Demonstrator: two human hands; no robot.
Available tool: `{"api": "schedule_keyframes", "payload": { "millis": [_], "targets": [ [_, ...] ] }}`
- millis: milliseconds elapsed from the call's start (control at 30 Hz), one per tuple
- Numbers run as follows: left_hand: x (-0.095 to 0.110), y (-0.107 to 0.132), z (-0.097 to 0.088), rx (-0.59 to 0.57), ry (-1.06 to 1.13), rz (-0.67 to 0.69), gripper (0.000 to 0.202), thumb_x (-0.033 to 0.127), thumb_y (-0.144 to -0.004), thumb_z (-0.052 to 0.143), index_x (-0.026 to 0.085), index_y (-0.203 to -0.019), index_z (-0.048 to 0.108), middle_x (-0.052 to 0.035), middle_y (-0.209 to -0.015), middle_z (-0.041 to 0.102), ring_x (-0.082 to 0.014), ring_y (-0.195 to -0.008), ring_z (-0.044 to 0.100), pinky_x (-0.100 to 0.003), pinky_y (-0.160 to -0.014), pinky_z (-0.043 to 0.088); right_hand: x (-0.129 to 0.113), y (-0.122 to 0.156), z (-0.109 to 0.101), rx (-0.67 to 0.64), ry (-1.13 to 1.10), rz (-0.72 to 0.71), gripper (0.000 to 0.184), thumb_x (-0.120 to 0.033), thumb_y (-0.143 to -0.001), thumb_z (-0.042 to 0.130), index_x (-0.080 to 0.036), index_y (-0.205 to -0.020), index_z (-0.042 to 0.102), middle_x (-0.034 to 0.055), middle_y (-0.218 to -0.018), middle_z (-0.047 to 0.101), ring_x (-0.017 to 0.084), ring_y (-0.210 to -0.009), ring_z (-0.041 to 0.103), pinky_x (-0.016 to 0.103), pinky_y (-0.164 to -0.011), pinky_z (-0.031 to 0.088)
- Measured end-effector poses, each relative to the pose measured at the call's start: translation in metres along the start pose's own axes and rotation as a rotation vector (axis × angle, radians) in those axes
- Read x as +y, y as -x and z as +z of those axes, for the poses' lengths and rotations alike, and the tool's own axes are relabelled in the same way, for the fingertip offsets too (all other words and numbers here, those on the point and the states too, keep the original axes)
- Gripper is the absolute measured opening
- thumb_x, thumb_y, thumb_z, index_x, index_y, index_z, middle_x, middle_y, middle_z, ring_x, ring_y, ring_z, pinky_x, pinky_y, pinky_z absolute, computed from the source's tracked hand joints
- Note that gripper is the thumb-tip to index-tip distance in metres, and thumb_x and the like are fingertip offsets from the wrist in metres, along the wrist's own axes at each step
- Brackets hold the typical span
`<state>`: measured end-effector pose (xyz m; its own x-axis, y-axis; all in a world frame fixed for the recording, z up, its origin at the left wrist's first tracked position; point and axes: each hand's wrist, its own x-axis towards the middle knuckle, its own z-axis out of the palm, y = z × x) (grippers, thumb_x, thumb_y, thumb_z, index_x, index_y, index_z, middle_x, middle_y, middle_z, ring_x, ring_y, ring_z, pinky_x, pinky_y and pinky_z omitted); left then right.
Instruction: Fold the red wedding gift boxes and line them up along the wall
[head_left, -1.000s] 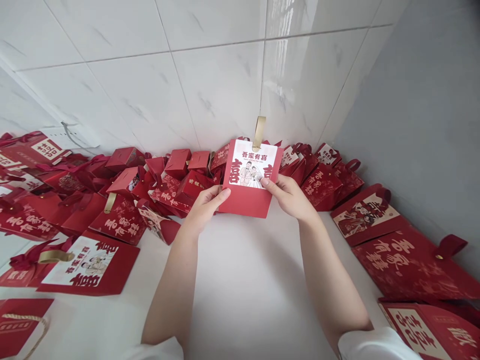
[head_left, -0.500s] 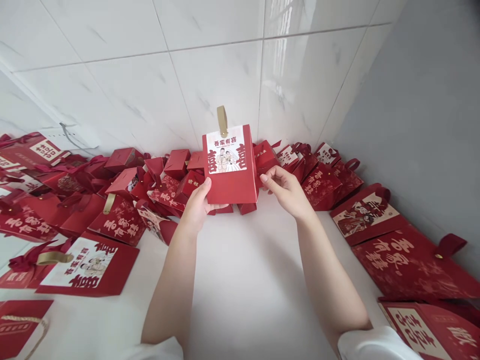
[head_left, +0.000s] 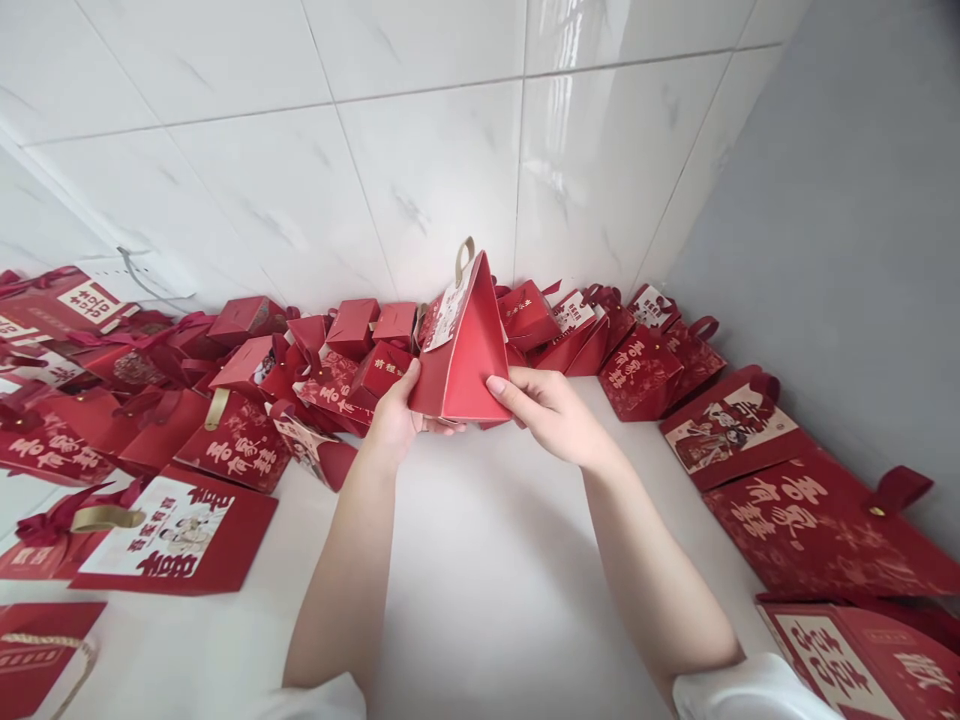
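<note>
Pale veined tiles (head_left: 420,170) line the wall behind our white table (head_left: 487,580), and a plain grey wall (head_left: 847,180) closes off the right. From the head view, we see a crowd of red gift boxes (head_left: 352,325) along the back, spreading down the left, many with ribbons or loops. Left of our left forearm lies a labelled box (head_left: 251,530) with a gold loop, and below it a red bag-like piece with a twisted cord (head_left: 45,660). Along the right edge sit a picture box (head_left: 679,455), a large ribboned box (head_left: 862,560) and a partly cut-off box (head_left: 892,640).

We can read 吾家有喜 on the labelled box, with a big 喜 at each end of its label, 吾家有囍 on the ribboned box, and 囍 on the cut-off one. A small box (head_left: 382,375) near our left hand (head_left: 394,415) shows 前程, the rest being hidden. The label on our held box (head_left: 478,350) is turned too far sideways to read.

That tent-shaped box is between our hands above the table, its triangular side towards us, covering some boxes behind. Our left thumb presses its left face, fingers beneath; our right hand (head_left: 547,405) pinches the lower right corner, thumb in front. Both forearms reach forward from white sleeves (head_left: 750,690).
</note>
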<state>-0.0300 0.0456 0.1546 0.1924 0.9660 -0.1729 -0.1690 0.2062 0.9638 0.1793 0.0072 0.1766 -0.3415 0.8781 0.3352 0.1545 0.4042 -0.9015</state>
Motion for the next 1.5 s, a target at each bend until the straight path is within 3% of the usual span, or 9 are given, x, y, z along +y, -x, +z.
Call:
{"api": "schedule_keyframes", "payload": {
  "millis": [167, 333, 467, 600, 733, 867, 1067, 1300, 1500],
  "targets": [
    [-0.002, -0.001, 0.002, -0.018, -0.040, 0.010, 0.068, 0.063, -0.086, 0.047, 0.011, -0.129, 0.058, -0.0155, -0.096, 0.075, -0.0260, -0.067, 0.073, -0.030, -0.051, 0.057, -0.003, 0.003, 0.003, 0.022, 0.054, -0.015, 0.044, -0.053, -0.094, 0.044, -0.020, -0.065, 0.047, -0.0014, -0.061, 0.044, 0.012, -0.056, 0.041, 0.026, -0.052, 0.032],
    [0.005, 0.010, -0.001, -0.129, -0.130, 0.097, 0.075, 0.070, -0.088, 0.031, 0.023, -0.146, 0.037, -0.0109, -0.095, 0.075, -0.0232, -0.063, 0.071, -0.029, -0.047, 0.054, -0.004, 0.003, 0.006, 0.371, 0.054, -0.011, 0.046, -0.052, -0.089, 0.055, -0.029, -0.127, 0.043, 0.0021, -0.091, 0.061, 0.014, -0.059, 0.055, 0.027, -0.054, 0.045],
    [0.017, 0.029, -0.001, -0.264, -0.202, 0.250, 0.087, 0.079, -0.080, 0.033, 0.035, -0.153, 0.015, -0.0102, -0.112, 0.069, -0.0233, -0.072, 0.070, -0.032, -0.053, 0.055, -0.008, 0.007, -0.004, 0.389, 0.201, 0.014, 0.050, -0.050, -0.096, 0.041, -0.033, -0.142, 0.032, 0.0038, -0.097, 0.069, 0.019, -0.072, 0.065, 0.034, -0.067, 0.053],
    [0.028, 0.049, 0.006, -0.424, -0.389, 0.302, 0.121, 0.052, -0.065, 0.080, 0.044, -0.151, -0.005, -0.0084, -0.121, 0.063, -0.0186, -0.071, 0.066, -0.034, -0.064, 0.056, -0.008, 0.014, -0.018, 0.367, 0.248, 0.031, 0.065, -0.050, -0.097, 0.035, -0.034, -0.153, 0.004, 0.0068, -0.106, 0.070, 0.022, -0.079, 0.070, 0.036, -0.064, 0.055],
    [0.031, 0.058, 0.018, -0.340, -0.428, 0.383, 0.108, 0.035, -0.071, 0.079, 0.046, -0.151, 0.006, -0.0060, -0.126, 0.060, -0.0231, -0.097, 0.065, -0.034, -0.078, 0.055, -0.011, 0.023, -0.031, 0.338, 0.313, 0.004, 0.074, -0.043, -0.095, 0.043, -0.032, -0.154, 0.000, 0.0081, -0.114, 0.069, 0.024, -0.088, 0.070, 0.036, -0.068, 0.056],
    [0.025, 0.055, 0.021, -0.389, -0.294, 0.410, 0.074, 0.044, -0.079, 0.069, 0.035, -0.145, 0.036, -0.0069, -0.110, 0.066, -0.0139, -0.071, 0.064, -0.023, -0.056, 0.051, -0.018, 0.029, -0.039, 0.135, 0.483, 0.077, 0.054, -0.025, -0.088, 0.050, -0.031, -0.142, 0.043, 0.0029, -0.102, 0.073, 0.022, -0.086, 0.071, 0.032, -0.073, 0.054],
    [0.024, 0.057, 0.022, -0.367, -0.321, 0.309, 0.046, 0.052, -0.092, 0.047, 0.019, -0.122, 0.059, -0.0015, -0.069, 0.063, -0.0109, -0.045, 0.055, -0.024, -0.044, 0.046, -0.030, 0.034, -0.034, -0.055, 0.691, 0.141, 0.045, -0.014, -0.081, 0.047, -0.029, -0.120, 0.064, 0.0003, -0.081, 0.073, 0.019, -0.069, 0.066, 0.026, -0.060, 0.045],
    [0.027, 0.058, 0.031, -0.165, -0.668, 0.070, 0.045, 0.061, -0.085, 0.052, 0.018, -0.092, 0.066, -0.0031, -0.072, 0.068, -0.0155, -0.056, 0.065, -0.026, -0.055, 0.051, -0.017, 0.031, -0.032, -0.284, 0.696, 0.327, 0.024, -0.011, -0.076, 0.045, -0.021, -0.077, 0.067, 0.0009, -0.067, 0.066, 0.014, -0.054, 0.058, 0.025, -0.051, 0.036],
    [0.022, 0.045, 0.029, -0.176, -0.804, -0.099, 0.055, 0.070, -0.080, 0.050, 0.021, -0.093, 0.071, -0.0047, -0.085, 0.073, -0.0190, -0.064, 0.070, -0.028, -0.062, 0.054, 0.011, 0.021, -0.027, -0.381, 0.727, 0.460, 0.019, -0.015, -0.075, 0.045, -0.018, -0.059, 0.054, 0.0015, -0.065, 0.064, 0.012, -0.049, 0.056, 0.025, -0.048, 0.033]
  ]
}}
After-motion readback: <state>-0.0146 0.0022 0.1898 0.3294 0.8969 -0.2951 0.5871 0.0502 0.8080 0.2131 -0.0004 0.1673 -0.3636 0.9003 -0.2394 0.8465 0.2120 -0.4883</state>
